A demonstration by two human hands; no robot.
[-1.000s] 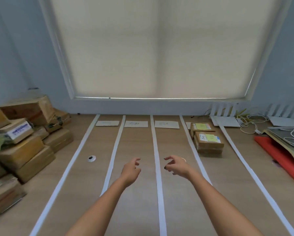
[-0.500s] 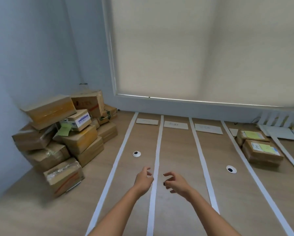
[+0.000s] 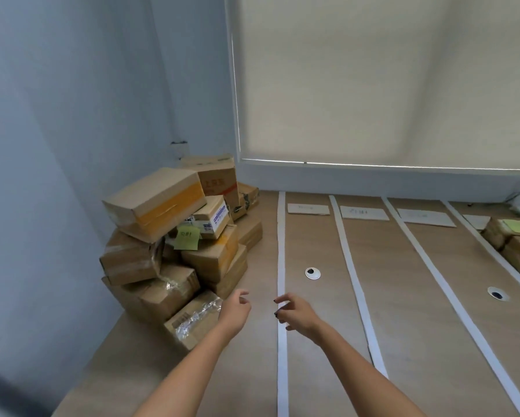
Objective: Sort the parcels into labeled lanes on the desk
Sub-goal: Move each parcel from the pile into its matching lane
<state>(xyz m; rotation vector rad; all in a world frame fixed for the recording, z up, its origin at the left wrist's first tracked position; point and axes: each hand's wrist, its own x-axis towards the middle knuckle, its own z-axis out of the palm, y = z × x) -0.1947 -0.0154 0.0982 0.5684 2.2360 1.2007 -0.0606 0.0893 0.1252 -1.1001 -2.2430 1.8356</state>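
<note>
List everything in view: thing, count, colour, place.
Pile of parcels: about ten, brown cardboard, stacked at the desk's far left corner.
Sticky note: one, green, on the pile.
Sorted parcels: at least two, brown, in the lane at the right edge.
Tape strips: four, white, marking lanes along the desk.
Lane labels: four, pale card, at the lanes' far ends.
Cable holes: two, white-rimmed, in the desk.
Window blind: one, cream, behind the desk.
Left hand: empty, near the pile.
Right hand: empty, over the leftmost strip.
</note>
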